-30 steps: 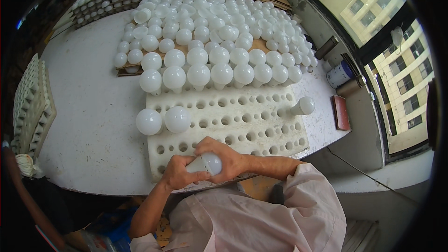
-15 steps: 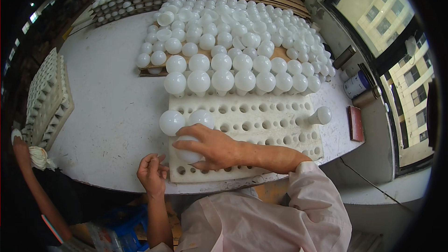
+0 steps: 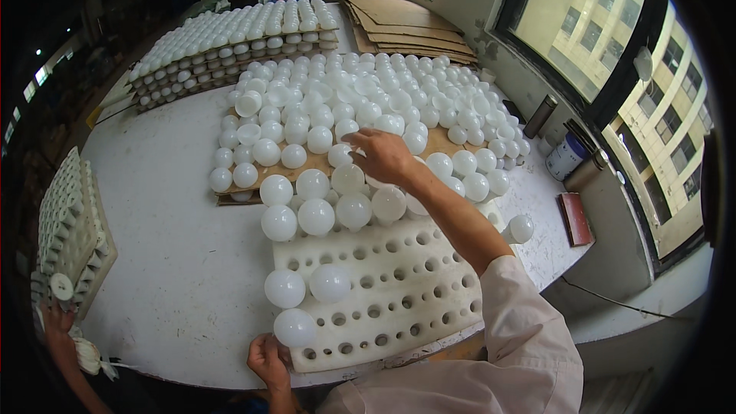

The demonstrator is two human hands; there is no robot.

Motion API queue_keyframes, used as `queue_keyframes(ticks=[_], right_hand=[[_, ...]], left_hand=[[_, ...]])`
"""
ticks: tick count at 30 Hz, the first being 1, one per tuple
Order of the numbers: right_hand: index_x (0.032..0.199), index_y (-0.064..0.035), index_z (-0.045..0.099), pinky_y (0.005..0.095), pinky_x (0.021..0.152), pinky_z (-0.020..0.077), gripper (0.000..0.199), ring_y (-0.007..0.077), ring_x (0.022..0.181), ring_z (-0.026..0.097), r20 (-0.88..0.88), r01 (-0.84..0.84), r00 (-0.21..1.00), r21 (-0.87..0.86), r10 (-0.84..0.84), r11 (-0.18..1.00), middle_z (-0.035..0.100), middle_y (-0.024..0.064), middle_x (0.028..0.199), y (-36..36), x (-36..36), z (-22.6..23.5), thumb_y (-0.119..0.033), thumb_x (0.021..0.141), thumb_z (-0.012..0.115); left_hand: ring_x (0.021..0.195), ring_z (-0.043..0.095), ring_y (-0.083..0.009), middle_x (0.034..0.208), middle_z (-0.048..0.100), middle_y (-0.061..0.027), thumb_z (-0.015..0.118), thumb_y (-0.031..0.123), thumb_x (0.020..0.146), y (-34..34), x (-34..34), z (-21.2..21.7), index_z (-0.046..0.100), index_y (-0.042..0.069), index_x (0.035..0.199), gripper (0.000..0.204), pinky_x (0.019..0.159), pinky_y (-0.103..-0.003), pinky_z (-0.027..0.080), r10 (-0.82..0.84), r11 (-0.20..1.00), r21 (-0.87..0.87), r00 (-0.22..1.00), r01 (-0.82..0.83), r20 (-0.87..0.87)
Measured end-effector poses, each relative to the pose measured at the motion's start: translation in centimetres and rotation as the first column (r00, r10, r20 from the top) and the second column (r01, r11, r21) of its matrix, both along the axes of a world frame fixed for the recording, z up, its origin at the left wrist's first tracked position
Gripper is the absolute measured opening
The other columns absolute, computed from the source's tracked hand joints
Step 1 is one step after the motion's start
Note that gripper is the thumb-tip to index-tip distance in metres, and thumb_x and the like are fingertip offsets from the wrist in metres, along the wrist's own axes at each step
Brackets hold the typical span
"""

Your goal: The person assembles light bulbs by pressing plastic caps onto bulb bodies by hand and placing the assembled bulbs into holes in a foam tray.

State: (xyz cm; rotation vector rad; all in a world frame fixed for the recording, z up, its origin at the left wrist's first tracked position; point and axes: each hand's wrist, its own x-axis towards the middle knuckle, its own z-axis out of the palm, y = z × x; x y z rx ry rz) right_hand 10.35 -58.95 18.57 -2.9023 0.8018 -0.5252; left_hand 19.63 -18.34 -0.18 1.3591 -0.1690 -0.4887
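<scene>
Fingers of the right hand spread open, empty, over loose white globes on cardboard. Left hand curls against the perforated white tray at the worktop edge, beside a seated globe.

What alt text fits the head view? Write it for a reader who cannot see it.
A person's right hand reaches over a heap of white globe-shaped bulb covers on a round white table, while the left hand rests at the near edge of a white holed tray. Three covers sit in the tray's left holes. Stacked trays, cardboard sheets and windows lie beyond.
</scene>
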Motion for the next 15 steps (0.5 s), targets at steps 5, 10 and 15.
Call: queue_keyframes(ticks=[5, 10, 15], right_hand=[[0.132, -0.0220, 0.052, 0.0377, 0.093, 0.0478, 0.055, 0.0250, 0.117, 0.053, -0.444, -0.011, 0.891, -0.223, -0.092, 0.975, 0.055, 0.0038, 0.126, -12.0, 0.5, -3.0, -0.014, 0.080, 0.065], [0.134, -0.0236, 0.050, 0.0373, 0.097, 0.0445, 0.066, 0.0233, 0.122, 0.050, -0.620, -0.125, 0.780, -0.290, -0.087, 0.949, 0.053, 0.0006, 0.128, -14.7, 2.6, -5.2, -0.020, 0.073, 0.074], [0.104, -0.0142, 0.059, 0.0379, 0.096, 0.0424, 0.040, 0.0222, 0.112, 0.053, -0.578, -0.242, 0.816, -0.300, 0.027, 0.923, 0.060, 0.0026, 0.107, -16.3, 2.6, -7.0, -0.013, 0.068, 0.075]], left_hand=[[0.061, 0.056, -0.0102, 0.073, 0.062, -0.0062, 0.059, 0.001, 0.087, -1.3, -0.9, -2.6, 0.060, -0.006, 0.089, 0.007, 0.055, -0.024, 0.045, 0.096, 0.993, 0.071, 0.995, -0.096, 0.009], [0.075, 0.061, -0.0148, 0.085, 0.065, -0.0104, 0.057, 0.001, 0.089, 0.5, -0.4, -3.3, 0.061, -0.007, 0.094, 0.010, 0.071, -0.029, 0.051, 0.094, 0.981, 0.165, 0.995, -0.098, 0.029], [0.064, 0.060, -0.0136, 0.084, 0.069, -0.0147, 0.057, 0.000, 0.088, 0.4, 1.3, 1.0, 0.060, -0.007, 0.095, 0.010, 0.058, -0.023, 0.047, 0.020, 0.990, 0.141, 0.990, 0.000, -0.139]])
